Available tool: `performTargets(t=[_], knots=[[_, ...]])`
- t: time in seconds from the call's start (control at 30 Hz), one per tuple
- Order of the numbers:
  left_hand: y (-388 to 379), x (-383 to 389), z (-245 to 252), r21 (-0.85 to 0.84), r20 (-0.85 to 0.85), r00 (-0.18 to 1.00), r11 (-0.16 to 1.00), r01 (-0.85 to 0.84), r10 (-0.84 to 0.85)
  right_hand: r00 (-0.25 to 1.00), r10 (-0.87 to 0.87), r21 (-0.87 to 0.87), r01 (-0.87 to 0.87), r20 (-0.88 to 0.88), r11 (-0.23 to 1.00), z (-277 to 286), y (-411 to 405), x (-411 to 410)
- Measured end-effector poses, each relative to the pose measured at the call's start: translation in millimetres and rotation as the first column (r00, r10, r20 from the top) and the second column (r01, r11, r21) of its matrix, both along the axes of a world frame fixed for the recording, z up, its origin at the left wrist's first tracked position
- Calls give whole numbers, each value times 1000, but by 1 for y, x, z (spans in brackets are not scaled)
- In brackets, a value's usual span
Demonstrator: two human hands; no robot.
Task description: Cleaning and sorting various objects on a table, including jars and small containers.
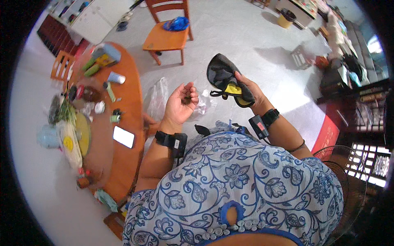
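My right hand (254, 90) grips what appears to be a black soft shoe (222, 71) with a yellow lining, its rounded end tilted up and away from me. A thin black strap (219, 93) sticks out from its left side. My left hand (180, 106) is held apart from the shoe, palm up and fingers curled. A dark patch shows between its fingers and palm; I cannot tell whether it is a small object or shadow. Below and behind my left hand lies a clear plastic bag (157, 97) on the floor.
To the left is a wooden table (130, 92) bearing a phone (123, 137), a cup (116, 77), a green bottle (110, 91) and vegetables. A chair (166, 38) with a blue item (177, 24) stands ahead. A fan (344, 184) is at right. Farther off stands a waste bin (286, 18).
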State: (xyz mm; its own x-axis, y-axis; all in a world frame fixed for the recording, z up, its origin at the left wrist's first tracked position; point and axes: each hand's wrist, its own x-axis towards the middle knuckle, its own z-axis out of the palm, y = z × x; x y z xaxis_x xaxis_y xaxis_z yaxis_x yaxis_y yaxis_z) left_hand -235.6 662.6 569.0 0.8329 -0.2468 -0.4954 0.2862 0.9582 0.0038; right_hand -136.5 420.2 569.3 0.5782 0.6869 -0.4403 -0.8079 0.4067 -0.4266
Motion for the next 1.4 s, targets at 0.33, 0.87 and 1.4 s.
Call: performTargets(t=[0.33, 0.87, 1.4], knots=[[-1, -28, 54, 131, -304, 929, 976, -176, 209, 972, -107, -17, 105, -211, 994, 32, -36, 8], [-175, 27, 101, 341, -394, 899, 939, -50, 191, 911, -413, -192, 408, 14, 893, 60, -362, -8], [-581, 529, 117, 399, -225, 967, 894, 202, -118, 719, -691, -284, 650, -69, 705, 45, -781, 260]])
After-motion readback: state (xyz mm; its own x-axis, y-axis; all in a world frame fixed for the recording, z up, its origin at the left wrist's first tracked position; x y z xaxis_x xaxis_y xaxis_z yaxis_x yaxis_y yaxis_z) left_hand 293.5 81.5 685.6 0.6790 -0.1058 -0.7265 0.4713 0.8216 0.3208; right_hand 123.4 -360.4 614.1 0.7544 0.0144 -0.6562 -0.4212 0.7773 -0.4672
